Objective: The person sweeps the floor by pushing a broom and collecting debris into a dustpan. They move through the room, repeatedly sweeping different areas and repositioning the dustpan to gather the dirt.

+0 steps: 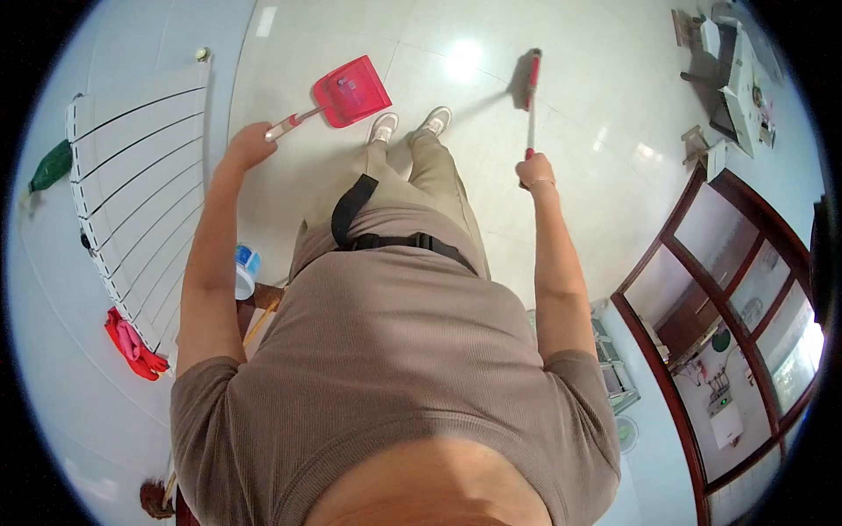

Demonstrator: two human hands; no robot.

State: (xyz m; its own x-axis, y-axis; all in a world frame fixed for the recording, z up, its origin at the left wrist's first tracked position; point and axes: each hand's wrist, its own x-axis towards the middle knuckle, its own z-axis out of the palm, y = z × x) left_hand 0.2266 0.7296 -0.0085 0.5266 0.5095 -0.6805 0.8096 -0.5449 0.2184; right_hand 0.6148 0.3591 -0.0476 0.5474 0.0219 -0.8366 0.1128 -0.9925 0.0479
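My left hand (pixel 253 145), out to the left, is closed round the pale end of the handle of a red dustpan (pixel 351 91). The dustpan's wide pan is close to the floor, left of my shoes (pixel 383 128), and some small dark bits show in it. On the other side, my right hand (pixel 537 170) is wrapped round the handle of a broom (pixel 531 123) with a pale stick. Its narrow red head (pixel 534 81) points away from me over the floor, and its bristles are mostly hidden. Broom and dustpan are well apart.
A white slatted radiator (pixel 140 167) lines the left wall, with red gloves (pixel 133 344) hanging below. A blue and white bucket (pixel 246 270) stands beside my left arm. To the right are a white table (pixel 744 88), wooden stools (pixel 695 145) and a dark wooden window frame (pixel 745 333).
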